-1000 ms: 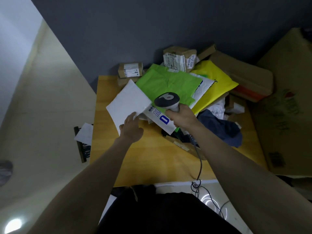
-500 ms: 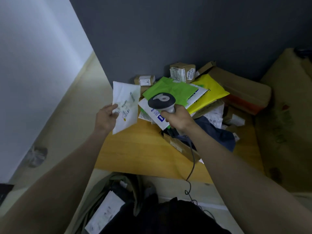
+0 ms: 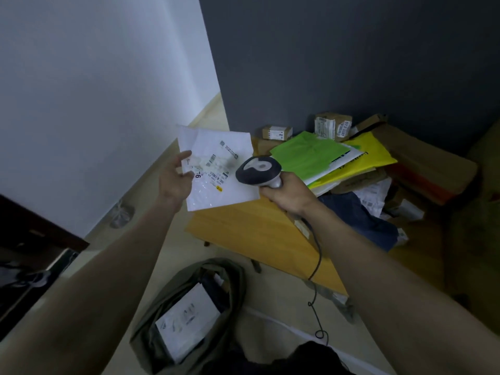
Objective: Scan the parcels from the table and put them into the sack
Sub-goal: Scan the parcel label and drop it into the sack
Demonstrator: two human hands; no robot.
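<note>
Here my left hand [image 3: 173,182] holds up a white parcel [image 3: 219,171] off the bench [image 3: 259,234], my fingers [image 3: 185,155] pinching its left edge, label side toward me. My right hand [image 3: 286,193] is wrapped around the grip of the scanner [image 3: 258,170], whose head sits just in front of the parcel's right side. The sack [image 3: 189,309] lies open on the floor below, with 1 white parcel showing inside. More parcels are piled on the bench, a green mailer [image 3: 311,154] on top.
</note>
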